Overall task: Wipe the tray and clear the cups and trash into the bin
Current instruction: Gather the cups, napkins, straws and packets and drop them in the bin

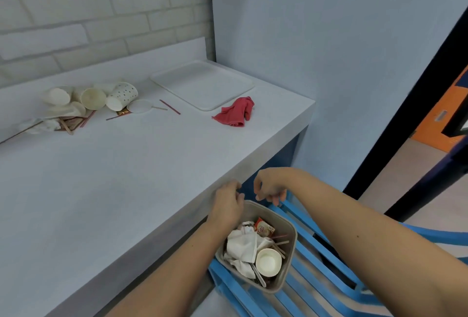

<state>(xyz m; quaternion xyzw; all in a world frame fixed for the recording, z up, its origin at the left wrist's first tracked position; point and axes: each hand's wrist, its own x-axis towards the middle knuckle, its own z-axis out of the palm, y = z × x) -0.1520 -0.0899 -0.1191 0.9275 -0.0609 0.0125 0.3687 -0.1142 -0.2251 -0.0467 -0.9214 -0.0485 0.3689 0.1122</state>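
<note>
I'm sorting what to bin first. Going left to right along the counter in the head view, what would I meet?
Plain white paper cup on its side, dotted white paper cup, round white lid, thin red stirrer stick, crumpled red cloth.

Centre to lower left, the white countertop (114,177) offers a wide bare stretch. Upper left, toppled white paper cups (93,97) and thin red sticks (169,107) crowd the wall side; upper centre, a crumpled red cloth (235,113) lies just beside the flat white tray (202,83).
</note>
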